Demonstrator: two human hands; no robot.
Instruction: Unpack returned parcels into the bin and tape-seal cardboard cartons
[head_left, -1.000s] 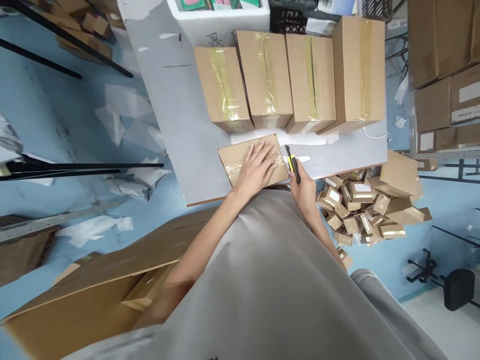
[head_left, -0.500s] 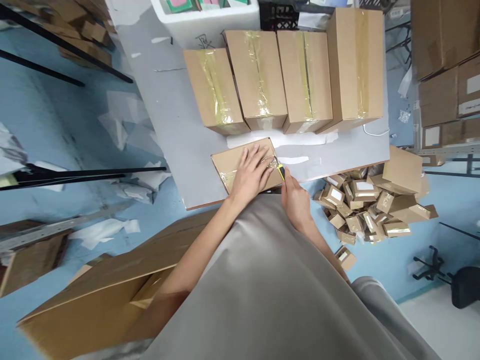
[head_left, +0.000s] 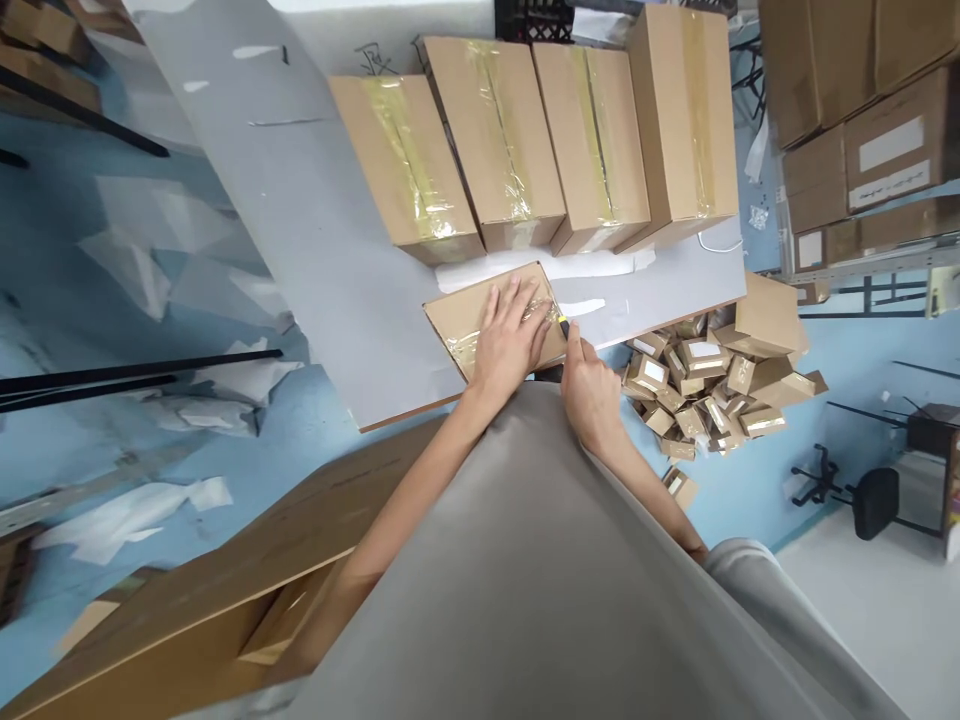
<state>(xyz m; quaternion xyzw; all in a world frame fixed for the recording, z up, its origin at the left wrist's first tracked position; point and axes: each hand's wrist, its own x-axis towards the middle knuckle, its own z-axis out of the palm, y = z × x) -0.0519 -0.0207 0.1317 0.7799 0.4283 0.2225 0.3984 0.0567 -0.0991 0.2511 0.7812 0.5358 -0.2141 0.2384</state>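
A small taped cardboard box [head_left: 466, 305] lies at a slant by the near edge of the grey table [head_left: 300, 235]. Flat on its top rests my left hand [head_left: 510, 335], fingers stretched out over the clear tape. My right hand [head_left: 589, 390] is closed around a yellow and black box cutter [head_left: 564, 325]. The cutter's front end is at the box's right edge, by the end of the tape; its blade is too small to make out.
Taped cartons [head_left: 495, 140] stand in a row across the table. White paper strips [head_left: 517, 265] lie before them. Small boxes [head_left: 697, 375] are heaped on the floor at the right. A large open carton [head_left: 225, 570] stands at my lower left, and a black chair [head_left: 876, 503] at the far right.
The whole view has shifted and turned a little. My right hand and the box cutter have moved slightly along the box's right edge, away from me. My left hand stays on the box.
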